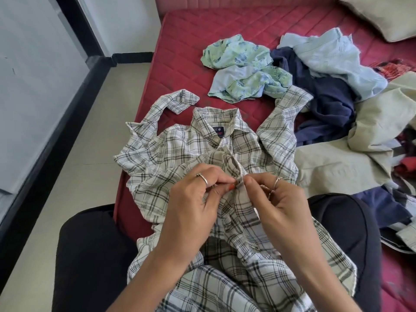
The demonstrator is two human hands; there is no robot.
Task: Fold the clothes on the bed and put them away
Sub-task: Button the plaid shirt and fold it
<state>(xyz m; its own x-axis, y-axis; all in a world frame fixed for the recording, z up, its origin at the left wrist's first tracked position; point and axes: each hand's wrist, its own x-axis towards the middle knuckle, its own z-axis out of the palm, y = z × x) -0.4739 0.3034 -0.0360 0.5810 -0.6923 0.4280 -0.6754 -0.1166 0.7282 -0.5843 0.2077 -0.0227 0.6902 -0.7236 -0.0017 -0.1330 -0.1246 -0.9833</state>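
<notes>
Both hands (242, 188) pinch plaid shirt (180, 152) placket; collar label (218, 131) txt illegible.

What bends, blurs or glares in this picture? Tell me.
Head view: wide-angle distortion bows the black skirting and floor edge; soft daylight, no hard glare; faint shadow under both hands, the left hand and right hand, on the plaid shirt; the pillow at the corner looks stretched and softer.

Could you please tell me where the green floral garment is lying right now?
In the head view, the green floral garment lies crumpled on the red mattress, beyond the plaid shirt, just left of the navy garment.
</notes>
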